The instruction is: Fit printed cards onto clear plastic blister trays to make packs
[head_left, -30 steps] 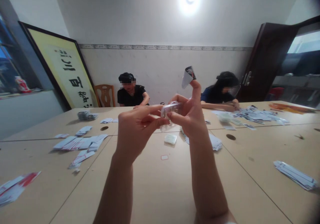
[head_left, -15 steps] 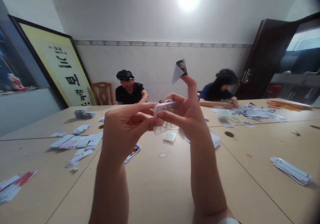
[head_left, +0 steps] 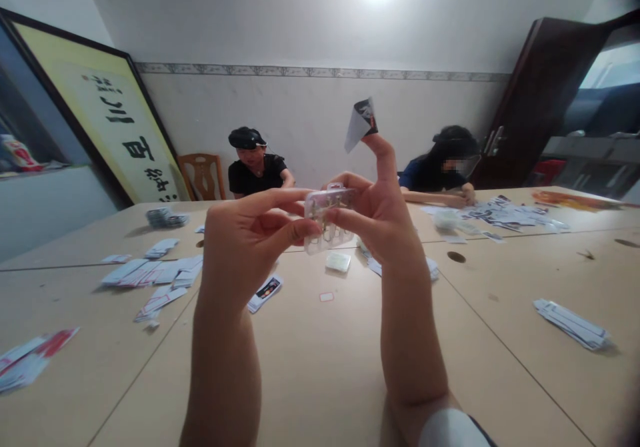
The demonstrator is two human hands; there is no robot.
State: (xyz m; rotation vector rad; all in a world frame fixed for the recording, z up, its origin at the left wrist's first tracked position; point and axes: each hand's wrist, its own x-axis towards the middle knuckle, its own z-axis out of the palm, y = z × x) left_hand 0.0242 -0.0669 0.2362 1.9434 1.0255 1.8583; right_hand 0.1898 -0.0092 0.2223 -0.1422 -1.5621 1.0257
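A clear plastic case (head_left: 327,234) with small metallic pieces inside is held up over the table between both hands. My left hand (head_left: 250,247) pinches its left edge between thumb and fingers. My right hand (head_left: 383,214) grips the right side, its thumb across the front. A dark and white printed slip (head_left: 363,124), with one corner folded, clings to the raised index fingertip of that hand. Below the case, another clear case (head_left: 338,262) and a small red-edged label (head_left: 327,296) lie on the table.
Stacks of white cards (head_left: 150,272) lie at the left, and a printed card (head_left: 266,292) near my left forearm. A card bundle (head_left: 573,324) is at the right. Two people (head_left: 257,167) sit across the table (head_left: 320,374), one by a heap of cards (head_left: 510,214).
The view has tilted slightly down, so the surroundings sit higher in the picture. The case is turned more face-on, showing its contents more plainly. Both hands keep their hold.
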